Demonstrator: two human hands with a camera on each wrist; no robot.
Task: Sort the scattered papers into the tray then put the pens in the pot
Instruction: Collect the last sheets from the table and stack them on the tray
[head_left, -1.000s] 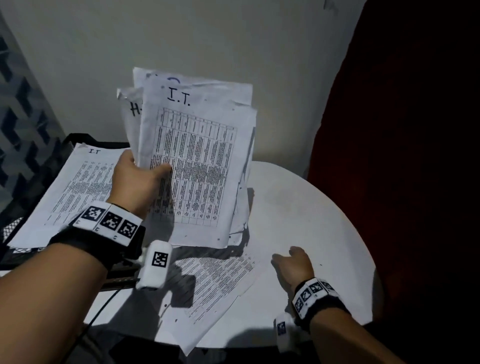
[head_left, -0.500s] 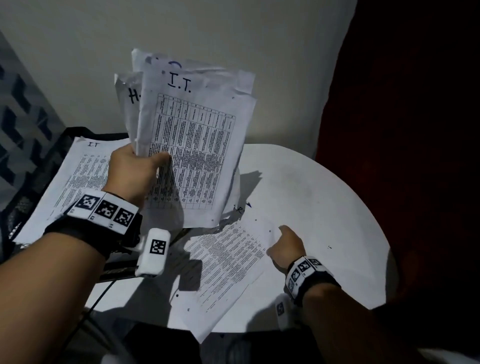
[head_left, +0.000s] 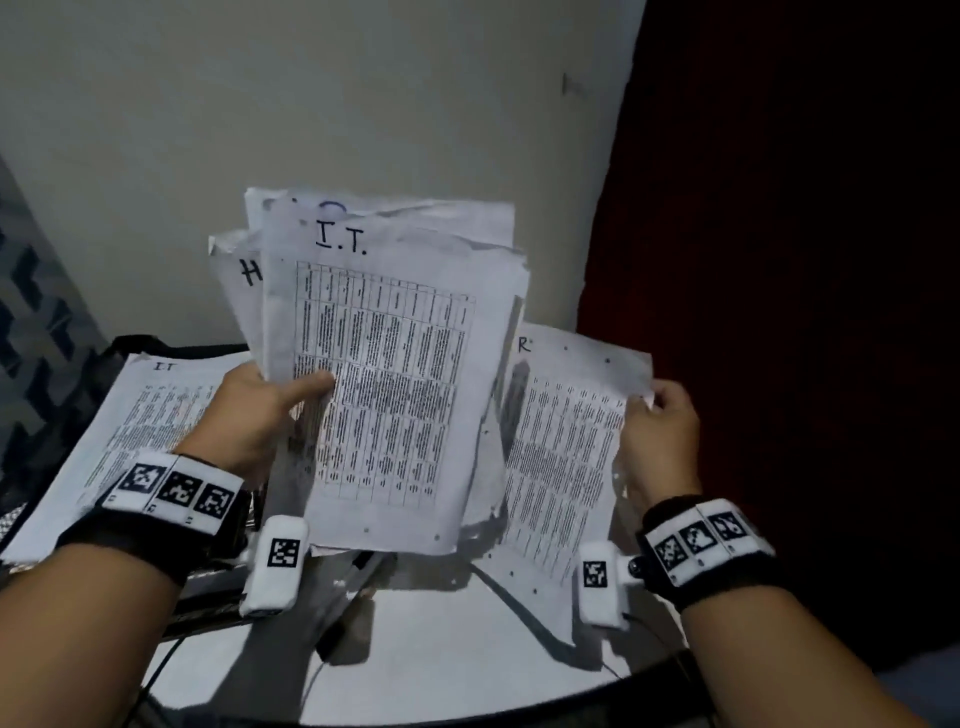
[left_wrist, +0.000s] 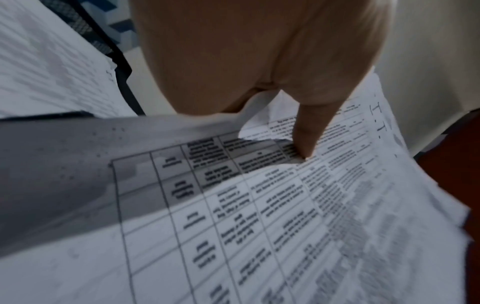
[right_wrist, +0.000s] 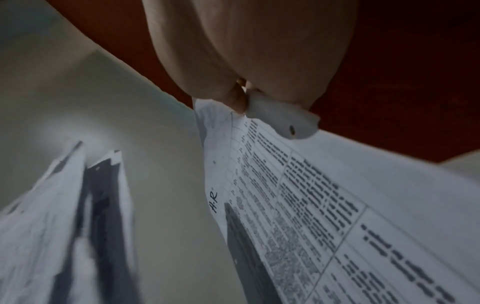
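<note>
My left hand (head_left: 270, 410) grips a fanned stack of printed papers (head_left: 395, 364) upright above the round white table (head_left: 441, 670); its top sheet bears a table and the handwritten "I.T.". In the left wrist view the thumb (left_wrist: 307, 131) presses on that stack (left_wrist: 285, 216). My right hand (head_left: 660, 426) pinches the upper right edge of a single printed sheet (head_left: 566, 457), lifted just right of the stack. The right wrist view shows that single sheet (right_wrist: 324, 205) marked "A.R". A black mesh tray (head_left: 124, 345) at the left holds another "I.T." paper (head_left: 140, 426). No pens or pot are seen.
A pale wall (head_left: 311, 104) stands close behind the table. A dark red curtain (head_left: 779, 260) fills the right side. A patterned blue and grey surface (head_left: 31, 291) lies at far left. Thin black cables (head_left: 509, 597) trail from the wrist cameras over the tabletop.
My right hand has picked the loose sheet off the table and raised it beside the stack. The left hand keeps holding the stack in about the same place.
</note>
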